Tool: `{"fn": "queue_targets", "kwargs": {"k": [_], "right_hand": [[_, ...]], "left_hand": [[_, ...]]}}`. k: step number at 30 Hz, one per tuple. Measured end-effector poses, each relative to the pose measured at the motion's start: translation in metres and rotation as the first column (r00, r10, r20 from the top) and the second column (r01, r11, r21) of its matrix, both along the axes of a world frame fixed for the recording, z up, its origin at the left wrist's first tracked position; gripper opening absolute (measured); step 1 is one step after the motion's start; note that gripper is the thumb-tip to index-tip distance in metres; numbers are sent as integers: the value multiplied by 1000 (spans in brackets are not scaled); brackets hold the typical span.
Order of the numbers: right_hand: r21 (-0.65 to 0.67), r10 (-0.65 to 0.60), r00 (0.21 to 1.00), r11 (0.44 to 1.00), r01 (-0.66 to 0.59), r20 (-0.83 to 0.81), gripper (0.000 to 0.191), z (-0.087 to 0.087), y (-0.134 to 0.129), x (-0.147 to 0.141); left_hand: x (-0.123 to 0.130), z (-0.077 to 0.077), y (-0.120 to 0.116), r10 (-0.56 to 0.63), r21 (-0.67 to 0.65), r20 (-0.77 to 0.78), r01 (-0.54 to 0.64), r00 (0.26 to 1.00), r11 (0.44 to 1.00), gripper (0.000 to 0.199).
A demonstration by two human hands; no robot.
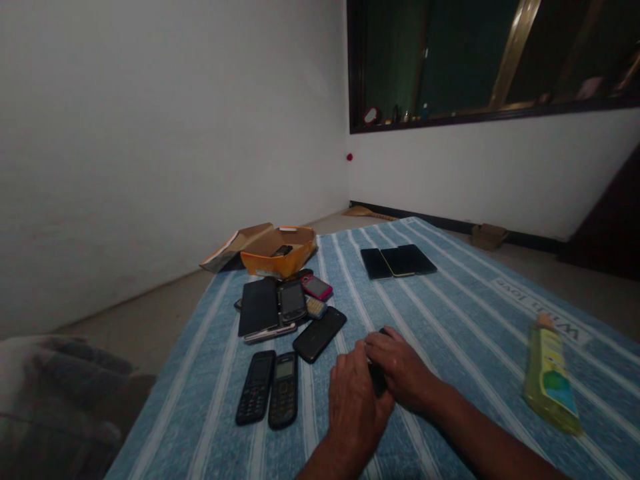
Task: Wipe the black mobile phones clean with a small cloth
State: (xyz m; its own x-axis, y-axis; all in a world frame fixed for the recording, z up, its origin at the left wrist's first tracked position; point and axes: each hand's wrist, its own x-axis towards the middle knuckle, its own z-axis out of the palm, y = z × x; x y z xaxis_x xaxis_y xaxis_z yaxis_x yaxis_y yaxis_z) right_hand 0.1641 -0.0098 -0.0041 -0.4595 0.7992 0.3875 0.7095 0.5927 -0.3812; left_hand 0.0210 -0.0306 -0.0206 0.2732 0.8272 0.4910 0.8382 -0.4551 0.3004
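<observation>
My left hand and my right hand meet near the front middle of the striped blue cloth. Both are wrapped round a small dark phone, mostly hidden by the fingers. To their left, two keypad phones lie side by side, face up. A black phone lies at an angle just behind them. Beyond it is a pile with a black tablet-like device, a dark touchscreen phone and a pink phone.
An open orange box holding a phone stands at the far left edge. Several black flat devices lie at the back. A bottle of yellow-green liquid lies on the right. Grey fabric shows at lower left.
</observation>
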Motion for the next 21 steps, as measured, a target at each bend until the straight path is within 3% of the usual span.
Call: {"fn": "queue_targets", "kwargs": {"k": [6, 14, 17, 21], "right_hand": [[-46, -79, 996, 996, 81, 41, 23, 2, 3, 7], [-106, -321, 941, 938, 331, 106, 37, 0, 14, 33], [-88, -316, 941, 941, 327, 122, 33, 0, 13, 33], [-53, -217, 968, 973, 225, 123, 29, 2, 7, 22]], "left_hand": [[0, 5, 0, 11, -13, -32, -11, 999, 1000, 59], [-2, 3, -1, 8, -43, -38, -9, 999, 999, 62], [-2, 1, 0, -7, -39, -29, 6, 1000, 999, 63], [-2, -3, 2, -29, 13, -5, 29, 1000, 999, 65]]}}
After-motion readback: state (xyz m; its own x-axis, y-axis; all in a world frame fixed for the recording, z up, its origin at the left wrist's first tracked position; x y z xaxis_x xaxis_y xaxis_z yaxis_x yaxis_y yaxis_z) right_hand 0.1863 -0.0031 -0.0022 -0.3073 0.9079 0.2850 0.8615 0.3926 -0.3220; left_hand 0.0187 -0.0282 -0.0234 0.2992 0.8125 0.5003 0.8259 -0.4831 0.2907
